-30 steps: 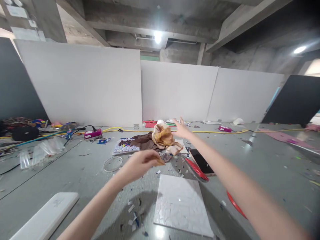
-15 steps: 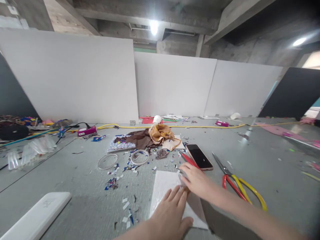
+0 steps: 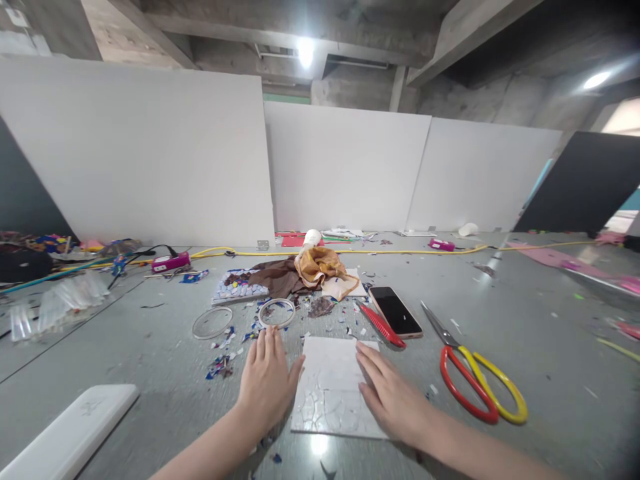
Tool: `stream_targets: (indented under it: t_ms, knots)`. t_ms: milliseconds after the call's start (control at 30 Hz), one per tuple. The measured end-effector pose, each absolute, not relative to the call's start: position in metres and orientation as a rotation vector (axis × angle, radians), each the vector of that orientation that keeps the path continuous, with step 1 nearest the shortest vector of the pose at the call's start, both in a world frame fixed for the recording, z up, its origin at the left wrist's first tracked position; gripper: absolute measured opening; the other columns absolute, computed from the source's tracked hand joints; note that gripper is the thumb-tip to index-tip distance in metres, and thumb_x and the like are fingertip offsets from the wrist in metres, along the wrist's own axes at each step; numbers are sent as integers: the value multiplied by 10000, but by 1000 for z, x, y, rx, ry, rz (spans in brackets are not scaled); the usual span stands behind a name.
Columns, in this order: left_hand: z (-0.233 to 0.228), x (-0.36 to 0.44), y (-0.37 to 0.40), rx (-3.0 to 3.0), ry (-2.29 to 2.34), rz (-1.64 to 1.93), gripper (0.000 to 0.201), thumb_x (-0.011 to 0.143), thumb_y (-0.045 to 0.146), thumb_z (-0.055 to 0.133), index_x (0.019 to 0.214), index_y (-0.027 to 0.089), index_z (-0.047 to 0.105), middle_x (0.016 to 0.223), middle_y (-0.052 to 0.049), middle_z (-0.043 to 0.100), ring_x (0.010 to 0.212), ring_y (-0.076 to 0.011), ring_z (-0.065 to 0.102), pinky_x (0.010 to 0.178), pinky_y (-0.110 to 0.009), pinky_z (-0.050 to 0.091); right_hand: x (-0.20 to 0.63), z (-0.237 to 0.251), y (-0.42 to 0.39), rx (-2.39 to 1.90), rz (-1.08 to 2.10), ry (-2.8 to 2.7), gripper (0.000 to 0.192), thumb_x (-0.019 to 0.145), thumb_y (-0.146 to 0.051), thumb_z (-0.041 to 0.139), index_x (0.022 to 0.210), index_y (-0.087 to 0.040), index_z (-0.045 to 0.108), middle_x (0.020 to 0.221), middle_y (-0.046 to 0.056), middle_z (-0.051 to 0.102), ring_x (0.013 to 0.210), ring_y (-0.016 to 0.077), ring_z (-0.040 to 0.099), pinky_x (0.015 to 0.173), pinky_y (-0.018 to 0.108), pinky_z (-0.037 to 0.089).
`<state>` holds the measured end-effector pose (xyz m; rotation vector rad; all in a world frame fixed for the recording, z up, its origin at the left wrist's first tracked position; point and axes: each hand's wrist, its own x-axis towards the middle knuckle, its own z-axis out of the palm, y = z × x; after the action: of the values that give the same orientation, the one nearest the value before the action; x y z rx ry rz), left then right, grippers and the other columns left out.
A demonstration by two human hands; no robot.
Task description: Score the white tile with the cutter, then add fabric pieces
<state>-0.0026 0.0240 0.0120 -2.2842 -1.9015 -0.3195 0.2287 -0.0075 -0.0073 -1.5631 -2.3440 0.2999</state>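
A white square board (image 3: 333,400) with raised, shiny clear lines lies flat on the grey table in front of me. My left hand (image 3: 267,380) rests flat beside its left edge, fingers stretched forward over small scraps; the thumb is at the board's edge, and I cannot tell if it touches. On the board's right side lies my right hand (image 3: 393,393), its fingers extended onto the surface. Neither hand grips anything. Just beyond the board are a red utility knife (image 3: 381,325) and a phone (image 3: 396,312) with a dark screen.
Scissors (image 3: 475,373) with red and yellow handles lie at right. Two rings of tape (image 3: 213,323) and crumpled brown and orange cloth (image 3: 320,270) sit ahead. A white power bank (image 3: 75,433) lies at left, near clear glue sticks (image 3: 75,297). A yellow cable (image 3: 400,251) crosses the back.
My left hand has moved off the board to its left side. My right hand has drawn back to the board's right edge, uncovering the knife. The board has turned straighter.
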Motion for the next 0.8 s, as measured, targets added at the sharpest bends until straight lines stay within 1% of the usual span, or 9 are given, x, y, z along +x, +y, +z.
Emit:
stream_targets:
  t_ms: [133, 233, 300, 367, 433, 500, 533, 667, 800]
  knots:
    - [-13, 7, -17, -2628, -1491, -487, 694, 847, 451, 423, 1413, 105, 217, 1441, -147, 219, 1319, -333, 192, 1043, -487, 283, 232, 6, 5, -1607, 378, -2338, 611, 829, -411, 467, 1322, -59, 391, 1431, 177, 289, 1328, 272, 232, 1084, 415, 239]
    - [-38, 22, -46, -2960, -1201, -423, 561, 918, 205, 300, 1431, 266, 80, 1430, -21, 261, 1297, -221, 284, 1037, -331, 343, 232, 17, 18, -1633, 472, -2335, 740, 700, -423, 636, 1307, -72, 399, 1330, 191, 420, 1264, 291, 339, 1050, 410, 274]
    - [-43, 25, -52, -3042, -1186, -380, 578, 913, 152, 280, 1426, 293, 52, 1427, -1, 266, 1289, -217, 299, 1040, -327, 340, 231, 23, 25, -1686, 517, -2288, 884, 570, -422, 741, 1304, -79, 386, 1285, 195, 444, 1220, 308, 386, 1007, 408, 320]
    - [-35, 22, -50, -3116, -1127, -301, 632, 886, 196, 369, 1430, 265, 54, 1440, -27, 232, 1300, -256, 270, 1051, -382, 317, 232, 29, 31, -1723, 572, -2250, 925, 478, -415, 792, 1262, -89, 426, 1230, 186, 469, 1157, 312, 442, 949, 396, 369]
    - [-21, 14, -39, -3133, -1099, -321, 707, 838, 220, 449, 1435, 227, 69, 1454, -56, 211, 1313, -264, 249, 1057, -405, 300, 237, 38, 37, -1733, 577, -2214, 692, 529, -384, 771, 1120, -111, 535, 1117, 149, 531, 1039, 276, 523, 876, 361, 410]
    - [-7, 0, -21, -3039, -1190, -490, 649, 840, 128, 381, 1430, 231, 131, 1453, -45, 253, 1313, -226, 265, 1067, -395, 285, 247, 51, 43, -1738, 497, -2146, 329, 674, -308, 669, 945, -138, 589, 972, 101, 587, 892, 221, 572, 789, 315, 428]
    - [-2, -7, -8, -2992, -1212, -585, 614, 843, 114, 356, 1420, 227, 181, 1442, -45, 292, 1307, -213, 282, 1071, -391, 279, 253, 60, 46, -1741, 449, -2102, 232, 721, -271, 617, 914, -150, 581, 928, 85, 602, 841, 206, 576, 746, 298, 429]
    - [12, -37, 56, -2719, -1390, -1007, 408, 844, 177, 357, 1237, 168, 469, 1294, -87, 497, 1229, -221, 407, 1055, -396, 287, 278, 101, 45, -1733, 437, -1883, 187, 818, -312, 483, 938, -174, 516, 787, 40, 626, 691, 180, 578, 585, 254, 411]
    - [35, -47, 101, -2465, -1583, -1249, 430, 858, 261, 330, 1240, 77, 405, 1285, -192, 458, 1223, -288, 390, 1015, -479, 287, 264, 121, 15, -1445, 687, -2172, 181, 800, -330, 522, 936, -214, 546, 884, 18, 651, 757, 166, 593, 615, 228, 418]
